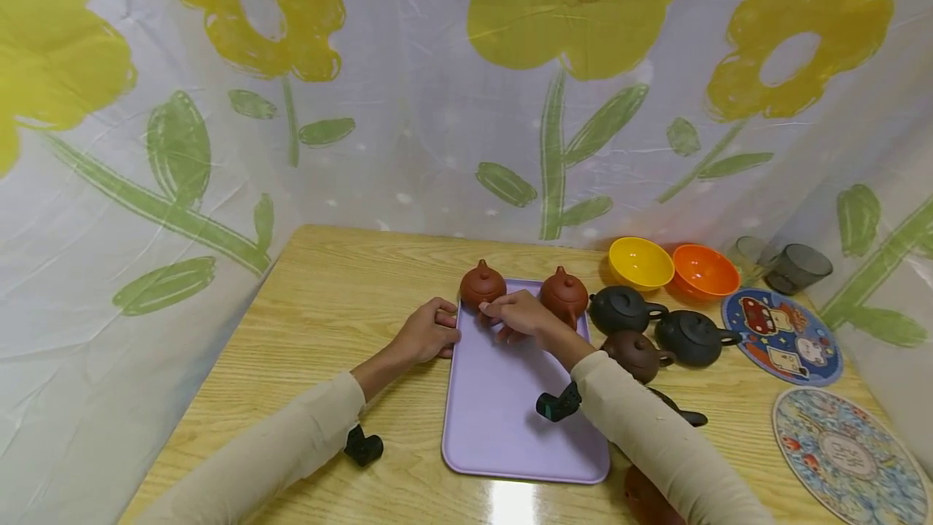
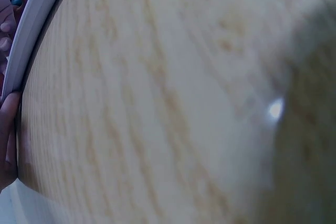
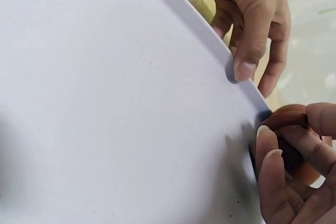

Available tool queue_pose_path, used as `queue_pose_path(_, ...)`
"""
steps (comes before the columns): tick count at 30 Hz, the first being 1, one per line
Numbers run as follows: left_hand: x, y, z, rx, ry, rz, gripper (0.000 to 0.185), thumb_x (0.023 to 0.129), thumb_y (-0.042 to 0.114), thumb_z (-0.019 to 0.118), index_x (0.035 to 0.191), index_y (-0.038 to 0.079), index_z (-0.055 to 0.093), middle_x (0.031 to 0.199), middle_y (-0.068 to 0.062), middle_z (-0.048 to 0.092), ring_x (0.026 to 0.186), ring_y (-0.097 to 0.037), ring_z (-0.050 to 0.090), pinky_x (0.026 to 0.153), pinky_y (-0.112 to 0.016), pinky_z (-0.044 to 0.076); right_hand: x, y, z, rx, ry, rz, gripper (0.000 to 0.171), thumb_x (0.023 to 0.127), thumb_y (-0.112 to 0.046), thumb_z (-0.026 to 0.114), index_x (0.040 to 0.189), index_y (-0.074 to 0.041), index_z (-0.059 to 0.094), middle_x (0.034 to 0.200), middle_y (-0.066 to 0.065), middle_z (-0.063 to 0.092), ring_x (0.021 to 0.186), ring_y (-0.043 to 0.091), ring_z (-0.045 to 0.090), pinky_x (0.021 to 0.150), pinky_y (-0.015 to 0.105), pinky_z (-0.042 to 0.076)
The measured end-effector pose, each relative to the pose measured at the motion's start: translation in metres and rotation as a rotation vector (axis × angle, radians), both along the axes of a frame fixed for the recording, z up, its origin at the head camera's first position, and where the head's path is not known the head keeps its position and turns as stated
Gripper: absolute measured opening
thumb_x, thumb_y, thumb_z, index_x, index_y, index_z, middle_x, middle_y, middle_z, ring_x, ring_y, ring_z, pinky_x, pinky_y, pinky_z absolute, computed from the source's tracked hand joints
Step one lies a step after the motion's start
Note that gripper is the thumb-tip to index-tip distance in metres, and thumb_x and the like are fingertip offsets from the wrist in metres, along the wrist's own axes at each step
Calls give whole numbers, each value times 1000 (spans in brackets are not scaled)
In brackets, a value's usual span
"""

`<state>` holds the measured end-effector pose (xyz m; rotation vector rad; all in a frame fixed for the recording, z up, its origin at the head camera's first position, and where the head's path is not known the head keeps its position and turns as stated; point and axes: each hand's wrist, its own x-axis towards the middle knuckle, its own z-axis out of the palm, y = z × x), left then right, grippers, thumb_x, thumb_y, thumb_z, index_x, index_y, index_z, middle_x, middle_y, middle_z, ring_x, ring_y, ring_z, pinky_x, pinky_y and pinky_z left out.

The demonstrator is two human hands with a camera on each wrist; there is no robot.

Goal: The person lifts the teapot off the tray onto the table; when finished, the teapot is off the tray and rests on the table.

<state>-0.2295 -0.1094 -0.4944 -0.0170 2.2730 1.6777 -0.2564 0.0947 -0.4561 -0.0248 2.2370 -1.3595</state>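
The left hand (image 1: 430,330) pinches the tray's (image 1: 510,436) left rim; the right hand (image 1: 521,314) grips the red pot (image 1: 481,285) at its far-left corner, seemingly nearly placed. Another red pot (image 1: 562,295) sits far right; dark pots (image 1: 688,339) stand off-tray, right.

- The teapot (image 1: 481,286) at the right hand (image 1: 523,314) is showing reddish-brown.
- The serving tray (image 1: 521,436) between the right hand and left hand (image 1: 426,332) is showing plain lilac.
- Right of the right hand, one cereal bowl (image 1: 641,262) is glowing yellow, another (image 1: 705,270) orange.
- Beyond both hands, the curtain (image 1: 408,128) is displaying yellow flowers and green leaves on white.
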Motion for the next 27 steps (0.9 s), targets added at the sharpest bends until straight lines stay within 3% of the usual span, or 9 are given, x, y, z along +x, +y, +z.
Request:
queue_pose_path(17,0,0,0,6,22,-9,44,85,-2,65,127,1,54,111,-17,60,78,-20,65,61,-33,63,-1,2,3,8,12,-17,38,103,-33,55,94,2,68,89,9,63,66,18,64,55,27,54)
queue_pose_path(27,1,1,0,9,20,3,44,85,-3,64,127,0,54,110,-17,59,79,-20,65,62,-33,63,-2,6,9,-5,26,-24,36,104,-28,54,99,5,66,90,12,63,71,17,65,61,28,57)
